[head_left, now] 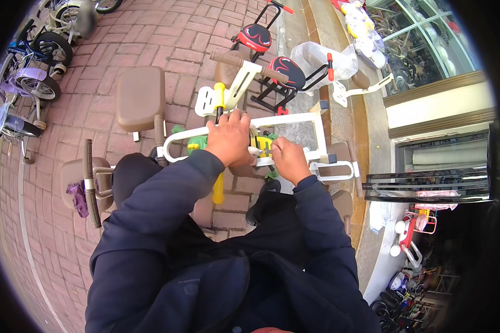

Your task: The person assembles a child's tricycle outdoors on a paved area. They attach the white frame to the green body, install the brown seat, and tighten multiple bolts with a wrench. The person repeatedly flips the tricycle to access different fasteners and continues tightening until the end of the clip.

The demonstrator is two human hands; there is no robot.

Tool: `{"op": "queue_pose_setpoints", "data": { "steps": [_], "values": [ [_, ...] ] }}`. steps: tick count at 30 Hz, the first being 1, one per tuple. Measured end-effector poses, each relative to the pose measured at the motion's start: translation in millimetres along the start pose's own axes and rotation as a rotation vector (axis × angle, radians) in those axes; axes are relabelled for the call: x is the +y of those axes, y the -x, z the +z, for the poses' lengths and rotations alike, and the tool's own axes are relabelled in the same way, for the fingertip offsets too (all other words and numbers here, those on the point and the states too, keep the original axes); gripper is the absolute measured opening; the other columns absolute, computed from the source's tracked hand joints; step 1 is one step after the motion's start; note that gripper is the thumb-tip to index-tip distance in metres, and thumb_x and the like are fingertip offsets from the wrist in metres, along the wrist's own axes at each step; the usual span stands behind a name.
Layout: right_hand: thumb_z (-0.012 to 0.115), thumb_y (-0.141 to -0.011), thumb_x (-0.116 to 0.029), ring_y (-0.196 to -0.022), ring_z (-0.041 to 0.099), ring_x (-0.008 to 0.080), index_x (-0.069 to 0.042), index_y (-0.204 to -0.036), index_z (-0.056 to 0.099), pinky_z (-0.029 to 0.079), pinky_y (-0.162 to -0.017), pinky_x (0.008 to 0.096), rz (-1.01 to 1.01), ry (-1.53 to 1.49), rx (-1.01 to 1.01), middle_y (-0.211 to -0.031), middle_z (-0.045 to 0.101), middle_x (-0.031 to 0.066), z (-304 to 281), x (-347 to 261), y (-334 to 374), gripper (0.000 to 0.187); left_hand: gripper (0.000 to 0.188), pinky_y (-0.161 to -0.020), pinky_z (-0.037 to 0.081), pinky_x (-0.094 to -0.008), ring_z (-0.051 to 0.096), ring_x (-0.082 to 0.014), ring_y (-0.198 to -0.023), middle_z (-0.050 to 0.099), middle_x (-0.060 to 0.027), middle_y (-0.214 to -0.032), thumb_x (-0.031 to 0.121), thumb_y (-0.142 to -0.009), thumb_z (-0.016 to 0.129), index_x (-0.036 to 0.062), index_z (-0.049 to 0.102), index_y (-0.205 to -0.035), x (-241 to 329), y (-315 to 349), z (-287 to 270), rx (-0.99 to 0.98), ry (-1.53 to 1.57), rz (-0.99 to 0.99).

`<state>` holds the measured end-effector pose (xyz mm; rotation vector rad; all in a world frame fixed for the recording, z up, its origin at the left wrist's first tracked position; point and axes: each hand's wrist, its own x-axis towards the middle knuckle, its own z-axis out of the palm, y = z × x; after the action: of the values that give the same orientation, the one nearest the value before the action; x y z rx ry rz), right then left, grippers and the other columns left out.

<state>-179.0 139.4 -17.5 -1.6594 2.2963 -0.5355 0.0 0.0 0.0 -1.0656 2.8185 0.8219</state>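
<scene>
In front of me is a white metal frame (pixel 311 125) of tube and flat bar, apparently part of a child bike seat. A yellow slotted plate (pixel 265 145) sits at its middle, with green parts (pixel 197 143) around it. My left hand (pixel 229 139) is closed over the frame, beside a black bar with yellow grips (pixel 219 186). Close by, my right hand (pixel 289 160) is a closed fist at the edge of the yellow plate. Its fingers hide whatever is in them.
Brown padded seats (pixel 141 99) stand at the left, one beside a purple cloth (pixel 78 198). Ahead are black-and-red child seats (pixel 288 73) and a clear plastic bag (pixel 322 58). Bicycles (pixel 36 83) line the far left. Stone steps (pixel 366 127) rise to a shopfront at the right.
</scene>
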Motion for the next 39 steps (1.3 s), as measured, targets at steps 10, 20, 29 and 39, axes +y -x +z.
{"op": "queue_pose_setpoints", "data": {
  "steps": [10,20,29,39],
  "values": [
    [0.065,-0.098,-0.017,-0.081,0.068,0.0460,-0.003,-0.100,0.065,0.053,-0.070,0.0509,0.052,-0.137,0.139,-0.085,0.070,0.0245,13,4,43,0.014,0.109,-0.100,0.046,-0.0570,0.054,-0.0319,-0.132,0.052,-0.0082,-0.143,0.052,-0.056,0.097,0.0084,0.048,-0.143,11,-2,8,0.054,0.028,0.005],
    [0.058,-0.098,-0.014,-0.068,0.071,0.0351,0.000,-0.093,0.066,0.055,-0.064,0.0441,0.035,-0.086,0.068,-0.074,0.070,0.0202,13,0,3,0.017,0.108,-0.098,0.046,-0.0575,0.054,-0.0322,-0.132,0.052,-0.0087,-0.142,0.051,-0.056,0.097,0.0076,0.048,-0.142,5,-1,8,0.053,0.012,0.004],
    [0.056,-0.091,-0.007,-0.056,0.071,0.0350,0.009,-0.079,0.068,0.059,-0.063,0.0449,0.247,0.027,-0.364,-0.070,0.071,0.0246,18,6,-80,0.023,0.107,-0.099,0.046,-0.0576,0.053,-0.0336,-0.133,0.051,-0.0089,-0.144,0.048,-0.056,0.098,0.0074,0.049,-0.141,3,-3,10,0.042,-0.004,0.015],
    [0.058,-0.092,-0.010,-0.077,0.069,0.0459,0.004,-0.085,0.069,0.056,-0.074,0.0519,0.182,0.044,-0.028,-0.080,0.070,0.0275,0,-3,-67,0.019,0.106,-0.100,0.046,-0.0578,0.055,-0.0336,-0.131,0.053,-0.0094,-0.142,0.048,-0.055,0.099,0.0078,0.050,-0.140,1,0,6,0.056,0.001,0.013]
  ]
}}
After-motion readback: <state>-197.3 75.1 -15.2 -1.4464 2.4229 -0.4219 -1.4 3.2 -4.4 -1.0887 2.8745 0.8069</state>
